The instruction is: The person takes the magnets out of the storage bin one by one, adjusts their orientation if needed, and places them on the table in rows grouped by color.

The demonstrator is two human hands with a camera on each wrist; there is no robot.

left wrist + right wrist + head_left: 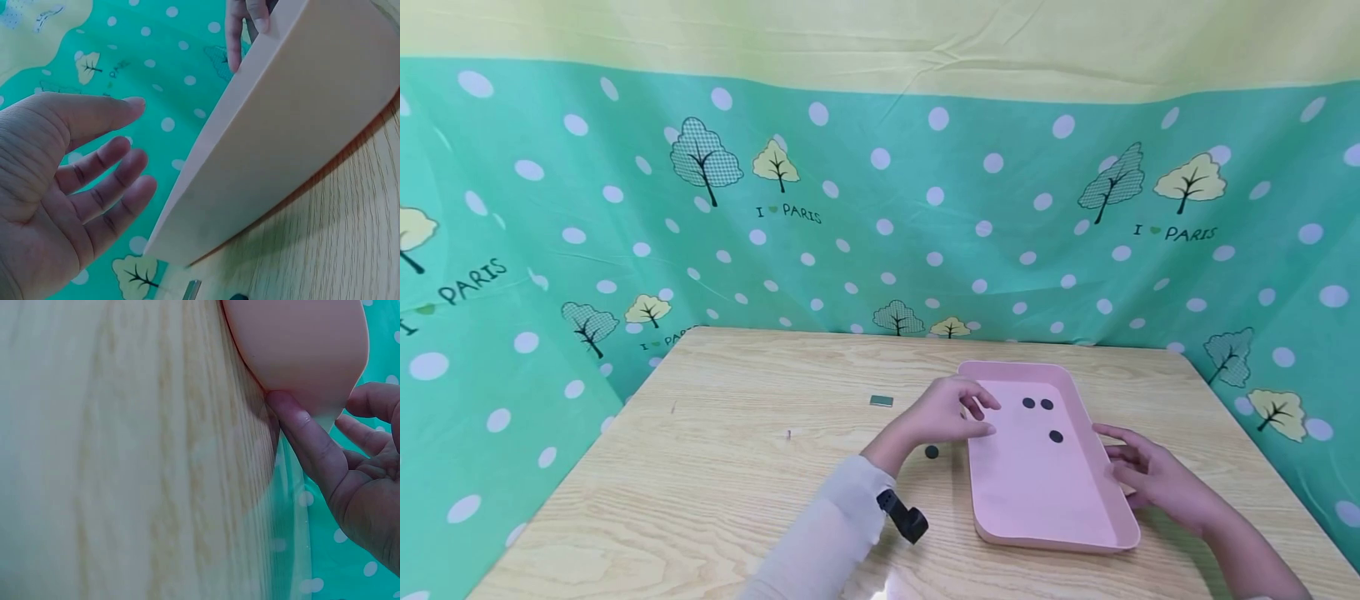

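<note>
Tray [1037, 496] rests on wooden table [700, 467] before dotted curtain [850, 200].

On the wooden table [700, 483] lie a pink tray [1045, 500], dark disc [932, 452], green rectangle [882, 401] and perhaps a scrap [788, 434].

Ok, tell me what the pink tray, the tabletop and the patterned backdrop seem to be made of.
Pink tray: probably moulded plastic, matte; its walls look smooth, evenly coloured and round-cornered.
Tabletop: wood or wood-look laminate, slight sheen; pale grain and a bright glare show.
Patterned backdrop: thin printed fabric or plastic sheet, mostly matte; it hangs in soft creases.
</note>
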